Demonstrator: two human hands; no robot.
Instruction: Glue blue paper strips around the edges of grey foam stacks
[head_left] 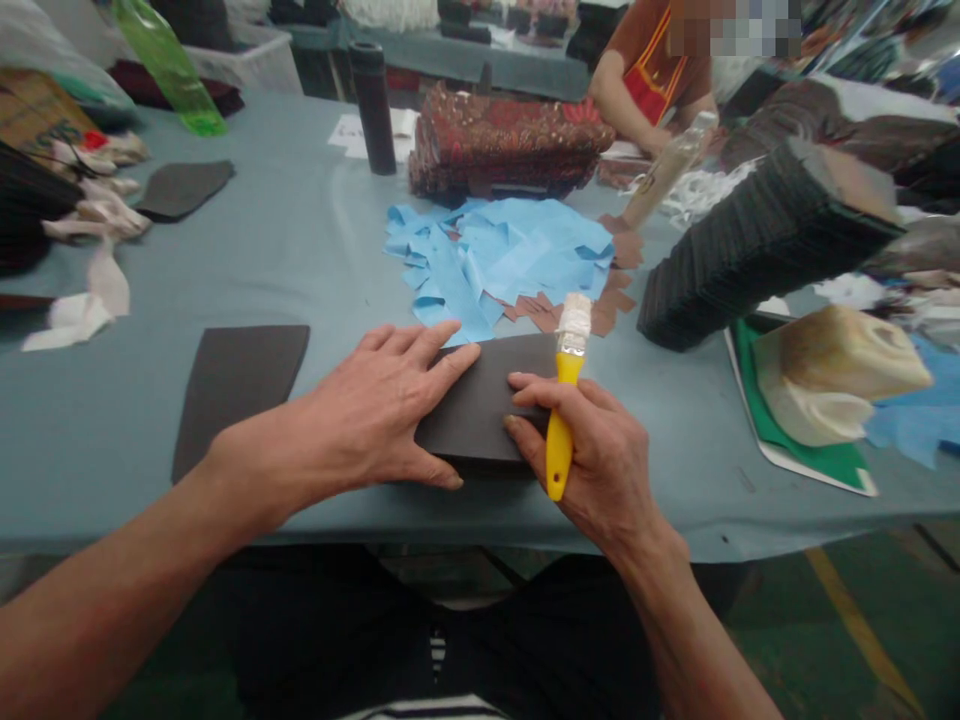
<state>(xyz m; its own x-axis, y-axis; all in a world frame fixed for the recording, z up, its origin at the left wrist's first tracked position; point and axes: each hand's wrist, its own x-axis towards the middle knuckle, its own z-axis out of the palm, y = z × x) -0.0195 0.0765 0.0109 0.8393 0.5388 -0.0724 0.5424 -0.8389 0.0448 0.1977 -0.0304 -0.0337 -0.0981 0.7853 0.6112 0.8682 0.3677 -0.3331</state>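
Note:
My left hand (379,415) lies with its fingers spread across a dark grey panel (484,405) near the table's front edge. Below that panel's front edge more dark layers show, partly in shadow. My right hand (604,455) grips a paintbrush (560,425) with a yellow handle, its whitish bristles pointing away from me. The thumb and a fingertip of that hand also touch the panel's right side. Another dark grey panel (236,395) lies flat on the left, apart from my left hand.
Beyond the panel lie light blue scraps (525,250) and brown pieces (540,312). A tall leaning stack of dark pieces (757,240) stands right, behind a cut-open plastic container (832,360) on a green board (817,460). A black tumbler (373,110) and patterned fabric (510,140) stand farther back, near another person (645,70).

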